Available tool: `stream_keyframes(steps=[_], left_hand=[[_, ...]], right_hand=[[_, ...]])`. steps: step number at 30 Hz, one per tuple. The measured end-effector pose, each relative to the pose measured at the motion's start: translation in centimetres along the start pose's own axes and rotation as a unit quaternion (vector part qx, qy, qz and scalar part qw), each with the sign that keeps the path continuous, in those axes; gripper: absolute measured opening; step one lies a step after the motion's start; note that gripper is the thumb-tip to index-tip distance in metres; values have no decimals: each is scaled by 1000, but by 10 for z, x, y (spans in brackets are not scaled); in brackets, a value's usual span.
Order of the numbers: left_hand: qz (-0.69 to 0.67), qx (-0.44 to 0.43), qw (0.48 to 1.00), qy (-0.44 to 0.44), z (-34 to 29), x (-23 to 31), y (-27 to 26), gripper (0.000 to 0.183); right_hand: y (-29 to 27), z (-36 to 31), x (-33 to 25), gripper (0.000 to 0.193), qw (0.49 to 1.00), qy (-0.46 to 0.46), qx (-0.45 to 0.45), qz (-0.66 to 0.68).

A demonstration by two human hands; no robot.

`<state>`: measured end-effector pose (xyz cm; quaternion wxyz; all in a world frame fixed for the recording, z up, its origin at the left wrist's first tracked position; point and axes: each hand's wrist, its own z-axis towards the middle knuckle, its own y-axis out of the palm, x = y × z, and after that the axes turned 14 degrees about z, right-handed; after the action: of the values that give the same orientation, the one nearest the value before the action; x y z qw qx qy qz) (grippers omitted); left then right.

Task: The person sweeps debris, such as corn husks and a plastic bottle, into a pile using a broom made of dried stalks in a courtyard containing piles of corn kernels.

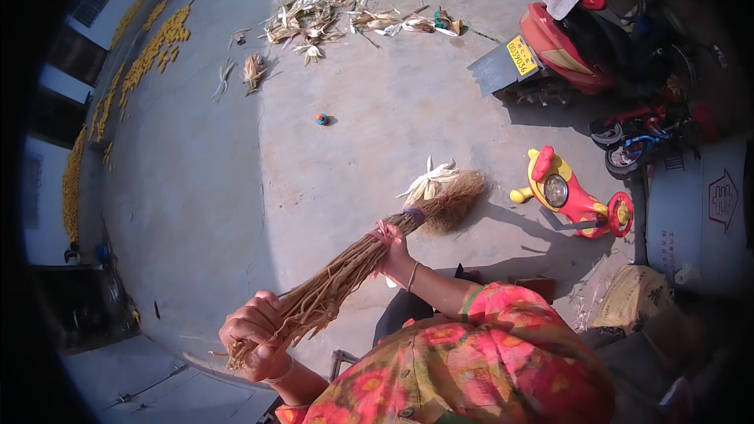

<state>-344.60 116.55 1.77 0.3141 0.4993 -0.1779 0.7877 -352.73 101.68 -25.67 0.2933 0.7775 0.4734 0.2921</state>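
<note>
A straw broom (330, 279), a bundle of brown stalks, slants across the front of my body. My left hand (255, 334) is closed round its lower-left stalk end. Further up the bundle, my right hand (393, 251) grips the stalks beside a pink tie (382, 231). Past that hand a purplish band binds the stalks, and the bushy bristle head (459, 200) points to the right. Pale corn husks (430, 182) show just behind the bristles, partly covered by them. Whether the bristles touch the ground is unclear.
A red and yellow ride-on toy (569, 192) stands right of the broom, below a red motor scooter (561, 47). A small ball (321, 119) lies on the concrete ground. Scattered husks (306, 20) lie at the far side; yellow corn cobs (161, 39) line the left.
</note>
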Motion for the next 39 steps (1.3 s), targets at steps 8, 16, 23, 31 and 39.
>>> stream_keyframes(steps=[8,16,23,31,39], left_hand=[[1,12,995,101,25,-19,-59,18],[-163,72,984,-21,72,-93,-56,15],[-152,-14,984,-88,160,-163,34,26],[12,44,998,37,313,-140,50,28],[52,144,985,81,388,-171,47,30]], right_hand=[[81,56,-1,27,998,5,-57,-10],[35,67,-73,33,990,-131,9,-54],[9,129,-175,32,983,-168,68,37],[255,239,-167,30,997,56,-19,-42],[380,301,-208,45,992,1,-40,-118]])
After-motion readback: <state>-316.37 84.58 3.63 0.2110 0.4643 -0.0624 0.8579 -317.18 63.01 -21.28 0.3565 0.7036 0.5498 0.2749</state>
